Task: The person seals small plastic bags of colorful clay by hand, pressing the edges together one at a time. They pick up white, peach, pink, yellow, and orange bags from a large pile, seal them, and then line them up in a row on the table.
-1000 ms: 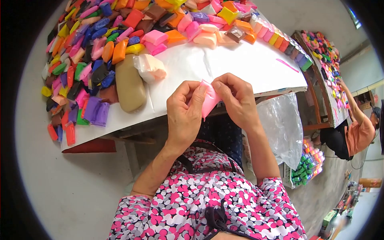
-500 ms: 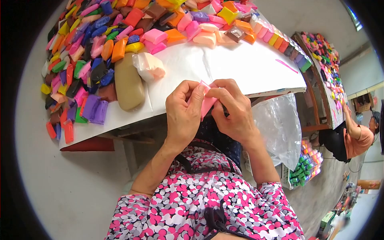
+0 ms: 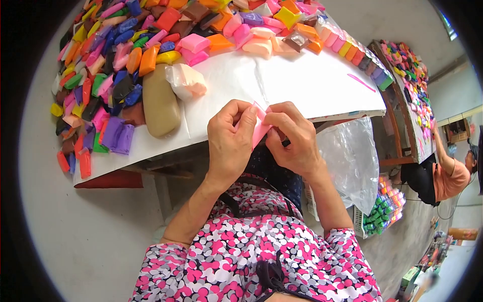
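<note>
Between my two hands is a small pink packet, held just off the table's near edge above my lap. My left hand pinches its left side between thumb and fingers. On the other side, my right hand has its fingers closed on the packet's upper right edge. Part of the packet is hidden behind my fingers. Beyond my hands on the white table top lie a tan, rounded block and a pale peach piece in clear wrap.
A heap of colourful wrapped packets covers the table's far and left parts, with a row of packets at right. A clear plastic bag hangs near a crate of packets. Another person works at a second table.
My hands stay nearly in place, both still on the pink packet. The right fingers have shifted very slightly along it. The view has tilted a little.
</note>
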`<state>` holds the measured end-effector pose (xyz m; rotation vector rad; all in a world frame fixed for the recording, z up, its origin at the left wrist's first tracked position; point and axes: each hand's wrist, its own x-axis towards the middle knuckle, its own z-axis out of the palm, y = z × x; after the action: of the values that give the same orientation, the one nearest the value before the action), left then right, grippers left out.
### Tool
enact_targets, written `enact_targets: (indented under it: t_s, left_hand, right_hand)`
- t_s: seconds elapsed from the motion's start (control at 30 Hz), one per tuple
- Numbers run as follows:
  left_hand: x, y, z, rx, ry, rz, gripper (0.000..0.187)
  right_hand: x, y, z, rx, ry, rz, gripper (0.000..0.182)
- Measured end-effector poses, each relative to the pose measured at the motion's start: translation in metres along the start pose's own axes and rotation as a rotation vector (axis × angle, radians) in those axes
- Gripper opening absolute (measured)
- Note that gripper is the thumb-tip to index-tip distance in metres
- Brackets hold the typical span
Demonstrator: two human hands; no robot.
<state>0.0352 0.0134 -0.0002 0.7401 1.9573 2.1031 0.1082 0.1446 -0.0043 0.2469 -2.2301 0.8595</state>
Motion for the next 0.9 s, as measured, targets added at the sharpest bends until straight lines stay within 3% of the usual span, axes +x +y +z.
enact_targets:
  t_s: [0.9]
  left_hand:
    - [-0.0006,0.0031,0.0024,-0.002,-0.002,0.031,0.018]
  right_hand:
    - [-0.0014,-0.0035,0.0047,0.077,0.084,0.066,0.027]
